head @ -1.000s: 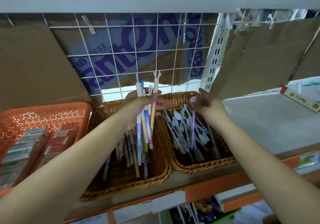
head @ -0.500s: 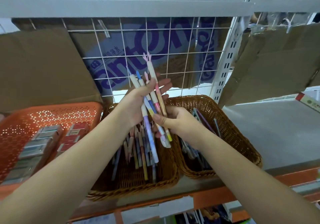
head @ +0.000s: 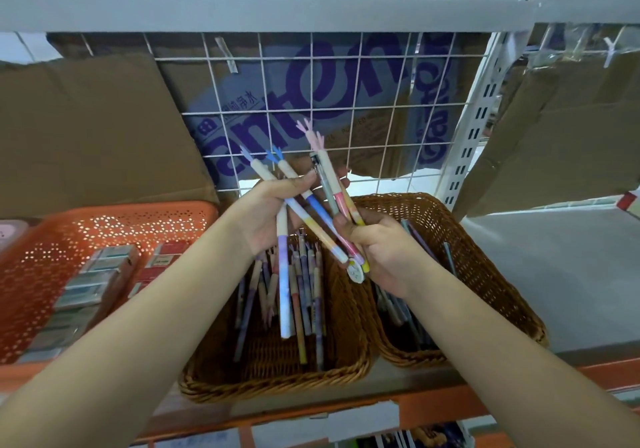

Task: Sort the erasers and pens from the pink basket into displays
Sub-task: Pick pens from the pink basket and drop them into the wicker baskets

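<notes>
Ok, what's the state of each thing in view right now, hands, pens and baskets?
left hand: grips the held pens, thumb across them.
right hand: grips the lower ends of several held pens.
held pens: fanned out, tops up, above the left wicker basket.
left wicker basket: on the shelf, pens lying inside.
right wicker basket: beside it, pens inside, partly hidden.
orange basket: on the shelf, small boxes inside.

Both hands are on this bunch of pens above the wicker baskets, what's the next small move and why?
Probably draw the grey pen free with the right hand. It looks unlike the pastel pens the left hand holds, which match those in the left wicker basket, so it likely belongs in the right wicker basket.
</notes>
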